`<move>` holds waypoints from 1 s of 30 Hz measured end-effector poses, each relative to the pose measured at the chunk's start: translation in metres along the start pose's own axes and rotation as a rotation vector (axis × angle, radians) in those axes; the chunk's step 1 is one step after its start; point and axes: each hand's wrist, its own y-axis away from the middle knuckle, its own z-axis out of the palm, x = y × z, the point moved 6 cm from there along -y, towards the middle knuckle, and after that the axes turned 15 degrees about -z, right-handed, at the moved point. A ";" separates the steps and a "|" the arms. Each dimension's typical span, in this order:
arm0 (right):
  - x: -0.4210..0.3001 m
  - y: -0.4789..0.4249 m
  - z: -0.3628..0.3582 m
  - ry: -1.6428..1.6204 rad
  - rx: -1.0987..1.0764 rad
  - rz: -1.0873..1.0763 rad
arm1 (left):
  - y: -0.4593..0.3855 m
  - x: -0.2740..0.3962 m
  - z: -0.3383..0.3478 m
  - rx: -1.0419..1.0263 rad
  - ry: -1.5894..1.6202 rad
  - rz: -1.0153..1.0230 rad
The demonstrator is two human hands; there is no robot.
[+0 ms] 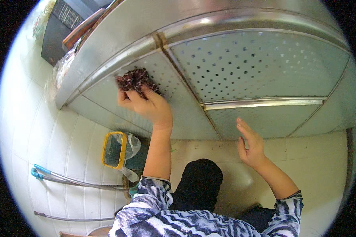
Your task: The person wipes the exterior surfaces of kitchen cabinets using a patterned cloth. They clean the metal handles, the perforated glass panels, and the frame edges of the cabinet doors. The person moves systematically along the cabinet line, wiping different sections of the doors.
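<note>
My left hand (146, 105) grips a crumpled dark red patterned cloth (136, 80) and presses it to the upper part of a pale cabinet panel (106, 89), just under a metal edge strip. Some fingers are hidden by the cloth. My right hand (252, 145) holds nothing; its fingers are apart, in front of the lower cabinet front. Between the two hands runs a brownish seam (190, 81). To its right is a panel with small dark square dots (231, 65), with a metal strip (264, 103) below it.
A yellow-rimmed bin (123, 151) with a plastic bag stands by the tiled wall (56, 139) at left. Long handles with blue grips (43, 169) lean near it. Above is a metal countertop (106, 44) with a dark box (60, 29) beyond its left end. My knee (200, 180) is below.
</note>
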 end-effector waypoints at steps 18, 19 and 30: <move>-0.010 -0.048 -0.094 0.084 0.637 0.028 | 0.116 0.181 0.078 -0.618 0.138 0.839; -0.004 -0.044 -0.105 0.111 0.729 0.006 | 0.122 0.186 0.083 -0.607 0.171 0.839; 0.004 -0.065 -0.137 0.256 0.606 0.015 | 0.148 0.201 0.091 -0.975 0.849 0.605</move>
